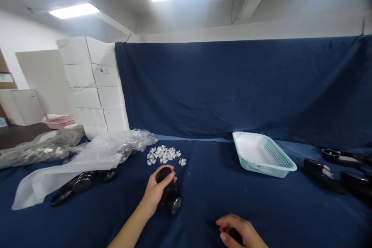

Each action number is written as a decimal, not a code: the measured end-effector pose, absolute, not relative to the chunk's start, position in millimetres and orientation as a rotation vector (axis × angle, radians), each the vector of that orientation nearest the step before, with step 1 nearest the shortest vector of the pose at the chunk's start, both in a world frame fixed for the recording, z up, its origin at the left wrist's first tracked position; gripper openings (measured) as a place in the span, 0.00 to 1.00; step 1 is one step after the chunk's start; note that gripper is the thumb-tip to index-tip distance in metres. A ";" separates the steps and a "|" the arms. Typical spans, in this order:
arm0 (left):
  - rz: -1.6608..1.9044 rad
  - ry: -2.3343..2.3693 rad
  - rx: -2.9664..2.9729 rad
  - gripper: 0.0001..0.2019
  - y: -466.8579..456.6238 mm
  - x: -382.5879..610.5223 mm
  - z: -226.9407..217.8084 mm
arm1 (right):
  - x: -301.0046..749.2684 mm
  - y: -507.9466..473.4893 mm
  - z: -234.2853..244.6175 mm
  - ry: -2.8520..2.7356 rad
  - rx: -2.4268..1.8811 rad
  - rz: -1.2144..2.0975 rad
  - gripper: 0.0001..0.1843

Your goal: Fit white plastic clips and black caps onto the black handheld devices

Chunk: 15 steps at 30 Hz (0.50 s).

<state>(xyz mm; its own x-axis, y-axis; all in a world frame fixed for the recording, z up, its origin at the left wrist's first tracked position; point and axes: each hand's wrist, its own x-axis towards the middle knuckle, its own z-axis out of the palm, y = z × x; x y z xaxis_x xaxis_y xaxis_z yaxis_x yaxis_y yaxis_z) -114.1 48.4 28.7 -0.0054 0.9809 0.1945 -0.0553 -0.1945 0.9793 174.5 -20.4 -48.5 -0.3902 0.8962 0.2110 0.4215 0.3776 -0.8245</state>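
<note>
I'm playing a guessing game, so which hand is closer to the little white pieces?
Left. The left hand, holding a black object, is just this side of the white pieces; the right hand is farther off, nearer us and rightward.

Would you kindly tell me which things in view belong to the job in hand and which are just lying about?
Probably in the job:
black part, held in the left hand
small white pieces
other black parts, right
mint basket, perhaps

Apparently just lying about:
stacked white boxes
pink basket
plastic sheeting
</note>
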 end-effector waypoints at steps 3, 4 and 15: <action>1.588 1.320 1.592 0.15 48.8 -118.4 26.6 | 174.6 -19.6 -49.4 -1.968 -1.122 0.914 0.14; 1.607 1.381 1.711 0.14 48.3 -119.2 25.7 | 174.7 -19.4 -49.9 -1.968 -1.116 0.910 0.14; 1.356 1.345 2.250 0.16 35.4 -106.7 28.8 | 175.3 -19.2 -50.2 -1.978 -1.105 0.890 0.15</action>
